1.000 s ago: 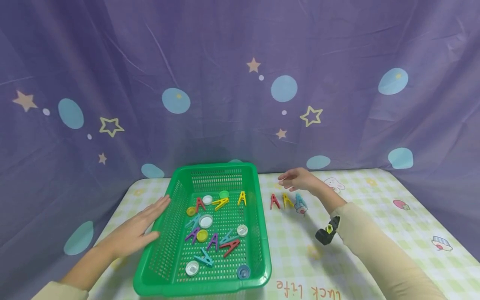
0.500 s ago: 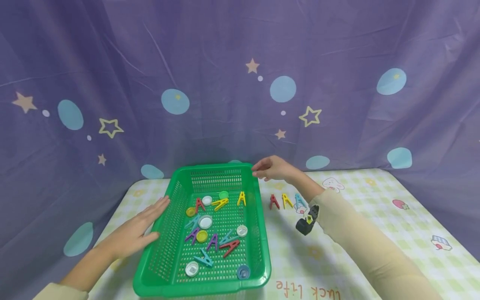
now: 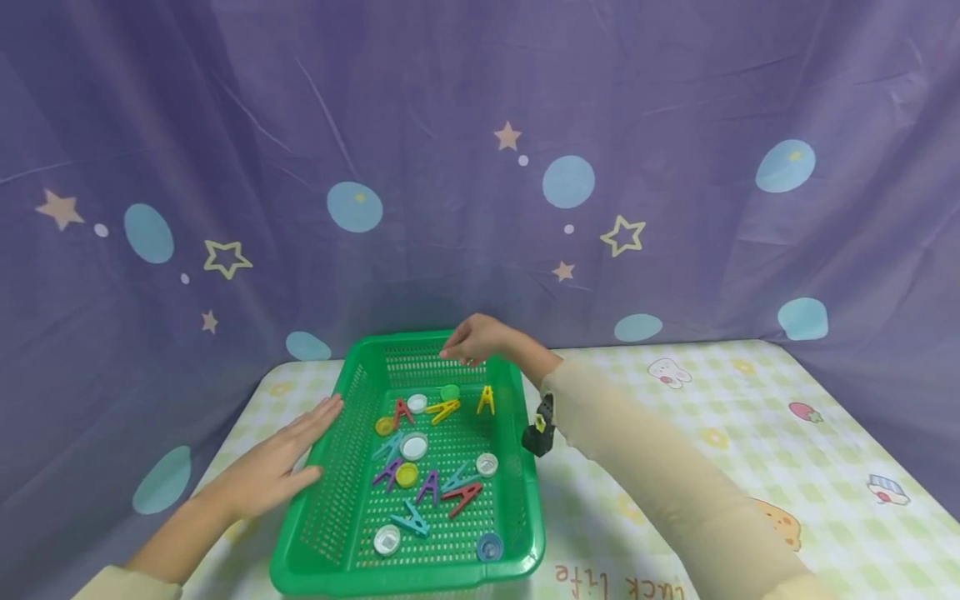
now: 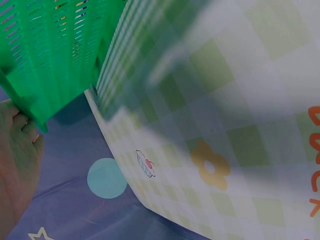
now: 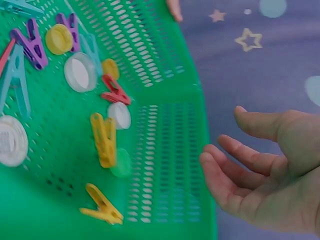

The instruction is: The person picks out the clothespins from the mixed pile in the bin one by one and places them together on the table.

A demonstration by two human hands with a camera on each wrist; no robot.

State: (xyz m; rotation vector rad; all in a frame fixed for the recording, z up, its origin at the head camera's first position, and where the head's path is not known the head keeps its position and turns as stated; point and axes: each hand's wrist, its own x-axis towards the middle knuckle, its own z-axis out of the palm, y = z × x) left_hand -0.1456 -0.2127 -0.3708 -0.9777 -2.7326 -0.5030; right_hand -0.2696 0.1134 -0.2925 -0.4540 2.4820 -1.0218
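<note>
My left hand [image 3: 279,467] lies with straight fingers along the left rim of the green plastic basket [image 3: 408,578]. Over the basket's far right part hovers my right hand [image 3: 478,337]; in the right wrist view its fingers are loosely bent, thumb apart, with nothing between them. Inside the basket lie several plastic clothespins, among them a yellow clothespin [image 3: 443,410] and another yellow clothespin [image 3: 486,400], a red clothespin [image 3: 462,497], a purple clothespin [image 3: 428,487] and a blue clothespin [image 3: 409,519]. Round caps lie among them, such as a white cap [image 3: 413,447] and a yellow cap [image 5: 59,39].
A checked tablecloth [image 3: 667,425] covers the table, with the basket on its left half. Behind the table hangs a purple curtain [image 3: 450,267]. My right forearm and sleeve [image 3: 637,450] stretch across the table right of the basket.
My right hand has moved left from above the table to over the basket. Its arm now hides the red, yellow and blue clothespins lying on the cloth. My left hand stays put.
</note>
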